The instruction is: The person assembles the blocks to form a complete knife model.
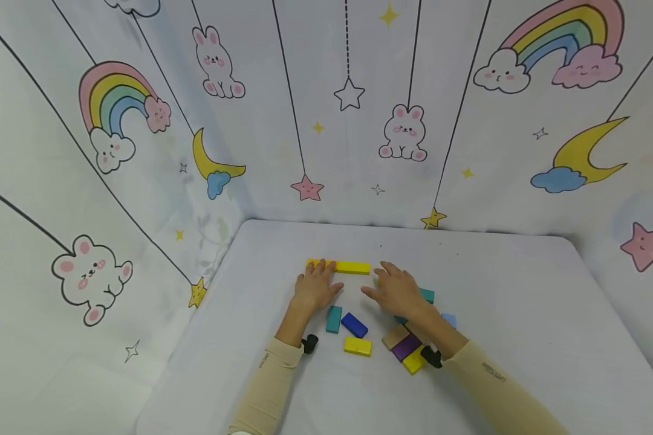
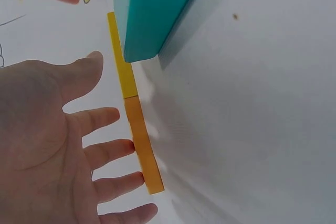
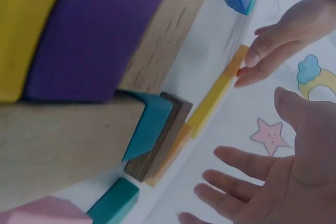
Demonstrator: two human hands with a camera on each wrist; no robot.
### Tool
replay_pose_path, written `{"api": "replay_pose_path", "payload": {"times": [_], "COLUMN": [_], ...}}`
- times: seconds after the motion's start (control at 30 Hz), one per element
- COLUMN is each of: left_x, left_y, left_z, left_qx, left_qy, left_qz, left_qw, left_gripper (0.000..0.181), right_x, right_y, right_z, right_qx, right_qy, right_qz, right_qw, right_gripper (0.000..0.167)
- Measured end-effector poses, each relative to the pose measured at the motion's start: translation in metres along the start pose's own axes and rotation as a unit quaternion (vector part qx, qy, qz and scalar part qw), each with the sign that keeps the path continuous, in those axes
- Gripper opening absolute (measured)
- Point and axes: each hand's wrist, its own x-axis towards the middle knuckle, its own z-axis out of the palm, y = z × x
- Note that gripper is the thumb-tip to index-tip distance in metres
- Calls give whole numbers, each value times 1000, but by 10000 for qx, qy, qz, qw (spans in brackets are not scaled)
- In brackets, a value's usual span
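At the back of the white table, a yellow block [image 1: 354, 267] and an orange block [image 2: 144, 145] lie end to end in a line. My left hand [image 1: 314, 289] has its fingers spread, with some fingertips touching the orange block's side. Fingers apart, my right hand [image 1: 399, 293] is beyond the yellow block's right end and holds nothing. Close to it lie a second orange block [image 3: 170, 156], a dark brown block [image 3: 157, 140] and a teal block [image 1: 427, 295]. My right hand partly covers this group in the head view.
Nearer me lie another teal block [image 1: 334, 319], a blue block [image 1: 354, 325] and a yellow block [image 1: 357, 346]. By the right wrist, a tan block [image 1: 395, 337], a purple block [image 1: 407, 347] and another yellow block [image 1: 414, 360] sit side by side. A patterned curtain [image 1: 359, 181] stands behind the table.
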Motion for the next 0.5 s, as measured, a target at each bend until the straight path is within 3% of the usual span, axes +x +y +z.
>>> {"api": "replay_pose_path", "payload": {"times": [0.5], "left_x": [0], "left_y": [5], "left_z": [4], "left_qx": [109], "left_qy": [28], "left_qz": [43], "left_qw": [9999], "left_gripper": [68], "right_x": [-33], "right_y": [15], "right_z": [-5], "right_qx": [354], "right_qy": [-65], "right_qz": [74], "right_qw": [9993], "right_gripper": [67]}}
